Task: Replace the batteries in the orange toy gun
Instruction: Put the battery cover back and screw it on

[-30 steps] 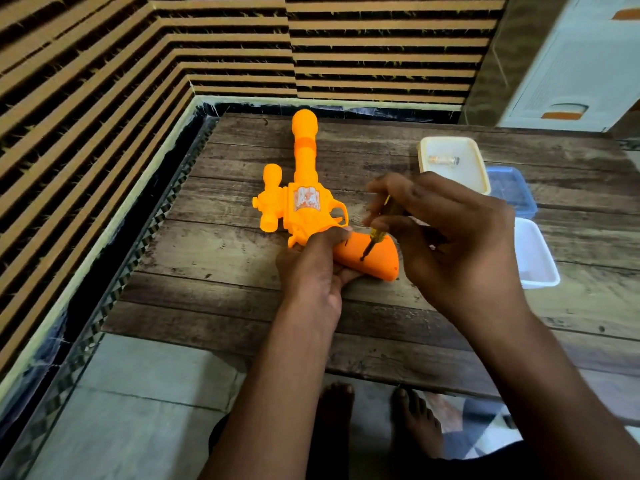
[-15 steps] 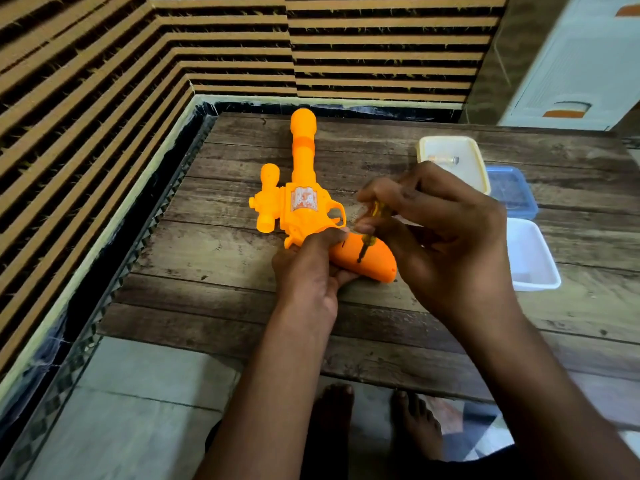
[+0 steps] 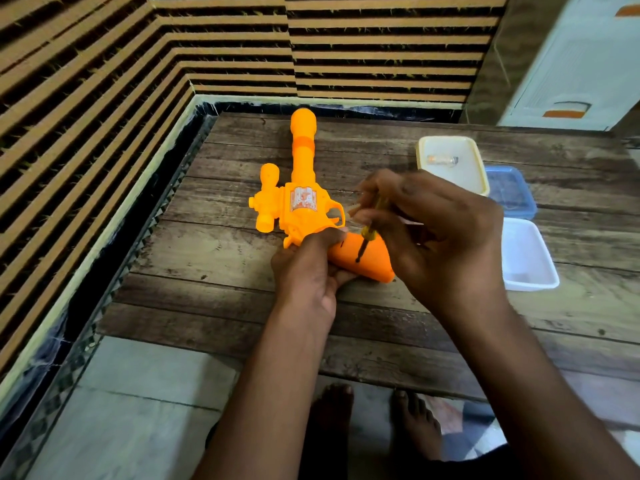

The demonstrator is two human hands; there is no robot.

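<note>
Head view: the gun (image 3: 301, 206) lies on its side on the table (image 3: 214, 265), barrel pointing away. The left hand (image 3: 308, 271) grasps the gun at the top of its grip. The right hand (image 3: 440, 237) pinches a screwdriver (image 3: 367, 230), tip set on the grip. Three tubs (image 3: 526, 258) stand to the right.

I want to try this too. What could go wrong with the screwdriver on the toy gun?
The screwdriver tip could slip off the orange toy gun grip and poke the left hand holding it right beside. A loosened screw might roll off the wooden table, since the trays sit apart.
</note>
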